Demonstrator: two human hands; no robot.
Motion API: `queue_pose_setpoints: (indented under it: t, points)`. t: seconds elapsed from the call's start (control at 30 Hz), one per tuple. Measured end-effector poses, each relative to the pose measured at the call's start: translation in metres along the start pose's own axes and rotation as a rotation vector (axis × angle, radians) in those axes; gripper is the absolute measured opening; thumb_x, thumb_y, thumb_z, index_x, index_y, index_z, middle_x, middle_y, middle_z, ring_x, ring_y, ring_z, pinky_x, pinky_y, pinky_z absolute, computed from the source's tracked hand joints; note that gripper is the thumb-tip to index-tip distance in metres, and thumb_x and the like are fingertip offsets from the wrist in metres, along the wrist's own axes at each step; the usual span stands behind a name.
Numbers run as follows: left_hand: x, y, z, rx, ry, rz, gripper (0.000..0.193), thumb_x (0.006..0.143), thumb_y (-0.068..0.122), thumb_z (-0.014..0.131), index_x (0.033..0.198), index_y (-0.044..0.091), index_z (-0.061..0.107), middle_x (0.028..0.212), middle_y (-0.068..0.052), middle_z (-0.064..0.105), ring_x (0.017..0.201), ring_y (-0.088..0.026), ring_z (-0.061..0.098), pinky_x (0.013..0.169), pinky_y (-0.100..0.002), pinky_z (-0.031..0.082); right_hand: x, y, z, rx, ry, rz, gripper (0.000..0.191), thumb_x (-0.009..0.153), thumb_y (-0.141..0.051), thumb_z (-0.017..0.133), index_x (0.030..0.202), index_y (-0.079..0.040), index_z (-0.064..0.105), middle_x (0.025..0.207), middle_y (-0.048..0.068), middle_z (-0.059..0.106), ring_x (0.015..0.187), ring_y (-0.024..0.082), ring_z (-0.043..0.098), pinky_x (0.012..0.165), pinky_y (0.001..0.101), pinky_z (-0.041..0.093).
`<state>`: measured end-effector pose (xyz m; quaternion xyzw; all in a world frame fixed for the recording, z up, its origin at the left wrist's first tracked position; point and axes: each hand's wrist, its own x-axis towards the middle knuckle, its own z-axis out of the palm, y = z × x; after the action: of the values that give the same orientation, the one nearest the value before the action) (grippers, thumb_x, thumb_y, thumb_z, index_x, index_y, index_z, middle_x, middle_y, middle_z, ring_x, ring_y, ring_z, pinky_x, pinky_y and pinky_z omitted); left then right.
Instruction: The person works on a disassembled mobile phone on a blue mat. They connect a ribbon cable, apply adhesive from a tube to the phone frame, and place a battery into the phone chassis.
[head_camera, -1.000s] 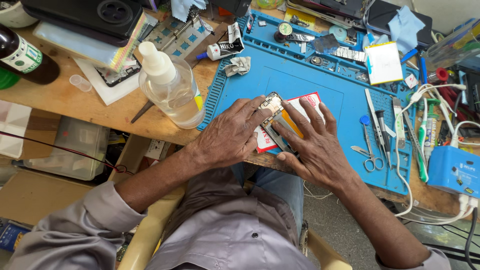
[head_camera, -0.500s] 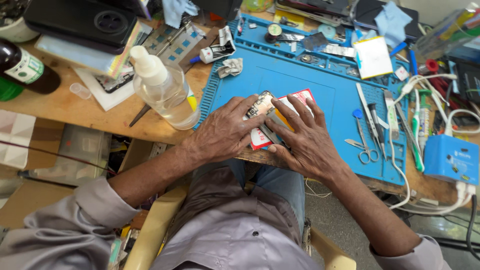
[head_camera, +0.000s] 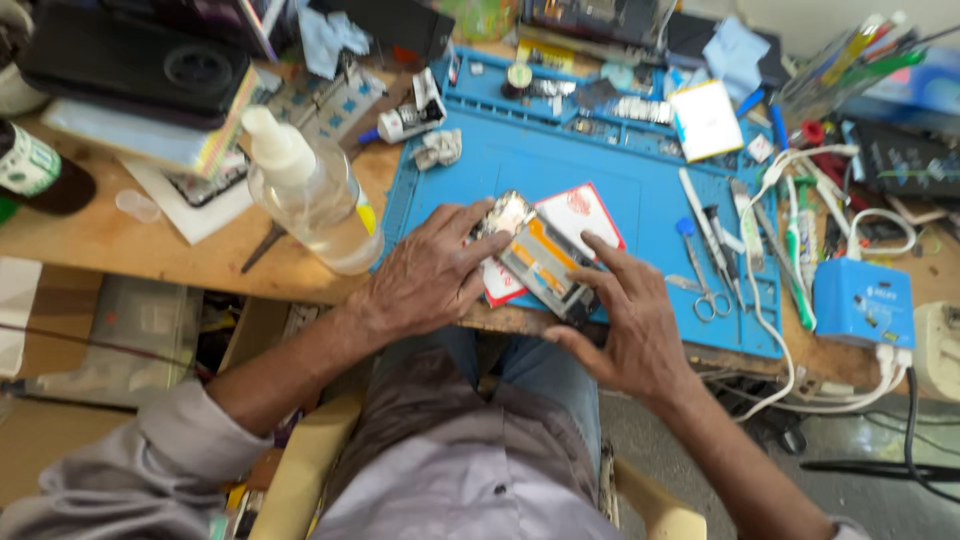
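Both hands (head_camera: 530, 295) on opened phone (head_camera: 540, 258); clear bottle (head_camera: 315, 195) left, scissors (head_camera: 708, 298) right.

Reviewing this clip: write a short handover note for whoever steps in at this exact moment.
Left hand: flat on the opened phone, fingers at its top end.
Right hand: fingertips on the phone's lower end, holding no tool.
Phone: back off, insides exposed, lying on a red-and-white card on the blue mat.
Scissors and tweezers lie untouched at the right.
Left: phone not yet closed.
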<state>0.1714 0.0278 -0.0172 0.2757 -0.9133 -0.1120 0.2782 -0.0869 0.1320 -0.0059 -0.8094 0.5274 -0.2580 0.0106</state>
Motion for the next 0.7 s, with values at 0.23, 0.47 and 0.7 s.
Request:
queue_pose_setpoints:
  t: [0.23,0.47,0.7]
  points:
    - [-0.001,0.006,-0.001,-0.058,0.053,-0.123,0.102,0.069,0.044,0.087,0.146,-0.002,0.039,0.141,-0.032,0.046,0.126,-0.046,0.046,0.108,-0.051,0.039,0.024,0.017,-0.014,0.012,-0.164,0.137,0.083,0.068,-0.029,0.089,0.139,-0.006,0.053,0.126,0.016,0.065,0.119,0.032,0.058,0.105,0.0455,0.043]
    - [0.006,-0.002,-0.001,-0.111,-0.032,-0.083,0.107,0.071,0.039,0.087,0.151,-0.006,0.031,0.142,-0.027,0.049,0.129,-0.042,0.046,0.113,-0.05,0.038,0.066,0.06,-0.033,0.168,-0.413,0.083,0.091,0.068,-0.019,0.084,0.15,-0.016,0.046,0.143,0.009,0.06,0.137,0.029,0.051,0.118,0.0447,0.033]
    - [0.014,-0.028,-0.004,-0.329,-0.183,-0.051,0.109,0.072,0.029,0.087,0.157,-0.001,0.026,0.145,-0.026,0.047,0.135,-0.042,0.043,0.115,-0.047,0.037,0.079,0.074,-0.026,0.179,-0.482,0.048,0.103,0.065,-0.028,0.092,0.153,-0.014,0.041,0.154,0.016,0.046,0.144,0.035,0.038,0.118,0.0468,0.028]
